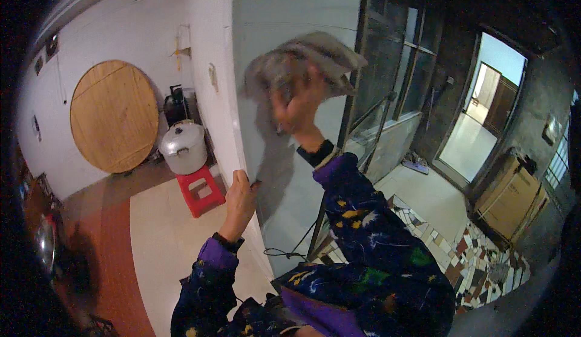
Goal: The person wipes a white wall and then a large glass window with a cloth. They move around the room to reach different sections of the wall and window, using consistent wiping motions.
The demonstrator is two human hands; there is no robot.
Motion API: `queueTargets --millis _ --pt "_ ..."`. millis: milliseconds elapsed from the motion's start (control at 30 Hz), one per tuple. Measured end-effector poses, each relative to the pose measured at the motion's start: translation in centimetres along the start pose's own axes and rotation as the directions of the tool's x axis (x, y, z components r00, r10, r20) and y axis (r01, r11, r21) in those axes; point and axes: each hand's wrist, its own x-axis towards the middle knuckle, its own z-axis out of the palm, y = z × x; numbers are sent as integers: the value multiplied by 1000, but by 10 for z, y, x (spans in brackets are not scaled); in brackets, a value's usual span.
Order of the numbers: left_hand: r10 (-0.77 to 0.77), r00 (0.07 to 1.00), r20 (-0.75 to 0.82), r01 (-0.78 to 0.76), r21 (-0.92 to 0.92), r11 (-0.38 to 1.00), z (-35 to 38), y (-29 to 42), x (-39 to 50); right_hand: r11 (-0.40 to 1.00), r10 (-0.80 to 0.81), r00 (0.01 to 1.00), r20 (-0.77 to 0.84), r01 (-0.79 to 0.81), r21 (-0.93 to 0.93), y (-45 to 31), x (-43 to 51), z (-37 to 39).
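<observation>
My right hand (299,103) is raised against a pale grey upright panel (295,5). It holds a crumpled grey-brown cloth (336,58), spread over the panel's surface. Both hand and cloth are blurred, and a shadow falls on the panel below them. Lower down, my left hand (239,203) grips the white vertical edge (247,155) beside the panel, its thumb on the panel side. Dark patterned sleeves with purple cuffs cover both arms. A thin dark cord (290,253) loops near the panel's foot.
Left of the edge, a lidded metal pot (184,148) stands on a red plastic stool (202,194). A round wooden board (115,117) leans on the wall. To the right are a dark-framed window (395,60), a cardboard box (510,201) and an open doorway (472,142).
</observation>
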Motion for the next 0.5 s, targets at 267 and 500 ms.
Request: queueTargets --millis 267,500 --pt "42 999 2 -43 11 999 -4 -1 0 915 -380 925 -14 378 141 32 56 18" --pt "-5 997 78 7 -22 1000 -10 0 4 993 71 989 -130 -83 -86 92 81 -4"
